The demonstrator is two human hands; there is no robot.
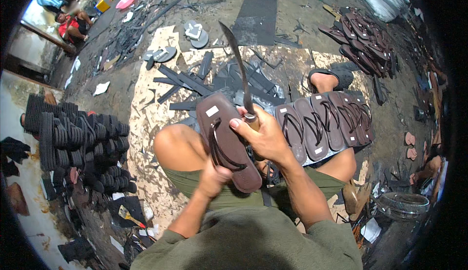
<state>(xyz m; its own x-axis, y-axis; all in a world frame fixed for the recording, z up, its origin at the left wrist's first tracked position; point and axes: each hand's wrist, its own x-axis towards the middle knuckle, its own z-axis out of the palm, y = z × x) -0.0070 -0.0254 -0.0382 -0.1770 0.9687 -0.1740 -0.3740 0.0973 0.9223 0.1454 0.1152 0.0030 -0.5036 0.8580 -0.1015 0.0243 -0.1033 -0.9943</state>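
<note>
A dark brown sandal [229, 148] with black straps and a small white label is held up over my lap, sole surface facing me. My left hand [213, 178] is closed round its lower left edge, near the strap end, and looks slightly blurred. My right hand [265, 136] grips the handle of a knife [239, 65], whose long, curved dark blade points up and away. The right thumb rests on the sandal's upper right edge. Close by on the right, a row of similar brown sandals [317, 145] lies side by side and overlapping.
Black rubber strips [187, 82] litter the stained mat ahead. Grey slippers [196, 33] lie beyond. Stacked black footwear [90, 133] stands left; piled brown sandals [363, 40] lie far right. A fan [402, 205] sits near right. Another person [73, 26] sits far left.
</note>
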